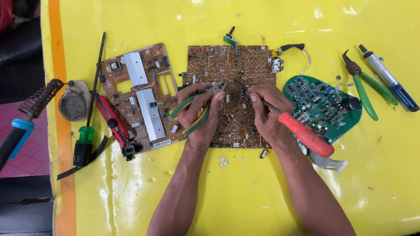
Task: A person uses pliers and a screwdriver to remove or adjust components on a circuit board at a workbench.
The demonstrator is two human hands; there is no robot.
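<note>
Left hand (198, 115) clamped on green-handled pliers (196, 110), right hand (266, 111) on a red-handled screwdriver (300, 132); best to steady the brown circuit board (231, 92) and pry gently

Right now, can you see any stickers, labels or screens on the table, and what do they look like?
Barcode sticker: near edge of the left brown circuit board, a thin white strip with dark bars, tilted.
Screens, packages and signs: none in view.
The left hand holds green-handled pliers, the right hand a red-handled tool, over the middle board, which shows no sticker.
</note>
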